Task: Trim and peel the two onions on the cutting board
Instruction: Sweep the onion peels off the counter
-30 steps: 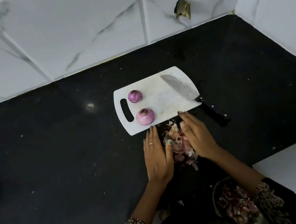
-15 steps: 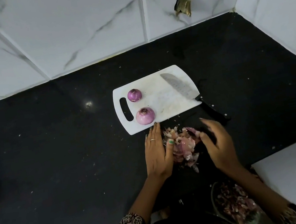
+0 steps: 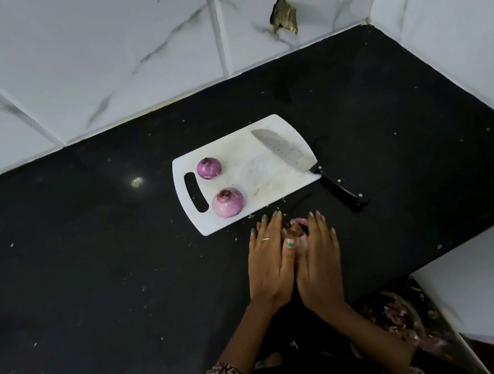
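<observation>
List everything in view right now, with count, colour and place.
onions: 2, purple, peeled, left part of the board, apart
cutting board: 1, white, on the counter, handle slot at left
knife: 1, steel blade on the board's right part, black handle off its edge
onion peels: small pile, pink, between the hands, mostly hidden
counter: 1, black, speckled with scraps
wall tiles: white marble, behind and right
left hand: ring on one finger, cupping the peels
right hand: cupping the peels from the other side

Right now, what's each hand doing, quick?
Left hand: open, flat, pressed against the onion peels.
Right hand: open, flat, cupping the same peels from the other side.
</observation>
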Motion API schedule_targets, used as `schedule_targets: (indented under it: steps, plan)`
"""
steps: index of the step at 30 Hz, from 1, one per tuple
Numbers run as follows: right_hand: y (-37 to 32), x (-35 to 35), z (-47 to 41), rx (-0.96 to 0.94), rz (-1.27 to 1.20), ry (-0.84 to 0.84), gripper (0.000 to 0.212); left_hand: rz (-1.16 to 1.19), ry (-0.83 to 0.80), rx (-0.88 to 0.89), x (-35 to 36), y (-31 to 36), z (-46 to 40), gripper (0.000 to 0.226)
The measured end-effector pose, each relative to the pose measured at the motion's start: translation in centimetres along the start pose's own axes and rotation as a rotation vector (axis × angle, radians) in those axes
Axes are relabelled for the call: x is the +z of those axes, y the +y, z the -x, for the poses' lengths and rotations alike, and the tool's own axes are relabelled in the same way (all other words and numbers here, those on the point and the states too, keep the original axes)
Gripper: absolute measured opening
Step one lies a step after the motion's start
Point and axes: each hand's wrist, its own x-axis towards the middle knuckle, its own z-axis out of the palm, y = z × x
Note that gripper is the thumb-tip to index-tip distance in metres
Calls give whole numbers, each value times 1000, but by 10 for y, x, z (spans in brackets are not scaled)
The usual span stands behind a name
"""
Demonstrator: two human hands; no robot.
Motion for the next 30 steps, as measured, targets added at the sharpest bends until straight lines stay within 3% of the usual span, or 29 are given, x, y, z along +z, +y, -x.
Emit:
schedule_targets:
  steps: [5,7,11,14,16,19,22,27,30]
  plan:
    - [3,15,-10,-97,208,-8,52,57,-82,-75,-1,2,-3,67]
    - [3,17,-11,-109,240,6,53,183,-116,-140,-1,3,-5,64]
    - [0,14,-14,-137,207,11,52,589,-102,-193,3,10,2,76]
    - [0,13,-15,-168,104,5,53,682,-96,-209,3,19,10,89]
    - [0,13,-14,-201,69,13,51,672,-43,-206,5,23,13,89]
    - [2,12,-14,-241,116,-28,46,594,79,-184,7,24,15,68]
    - [3,14,-14,-242,133,-57,44,379,279,-93,9,19,19,65]
    - [-4,-4,-22,-1,-398,-49,63,199,459,-149,12,11,32,75]
    - [2,-17,-38,83,-452,-41,64,173,429,-152,17,16,39,75]
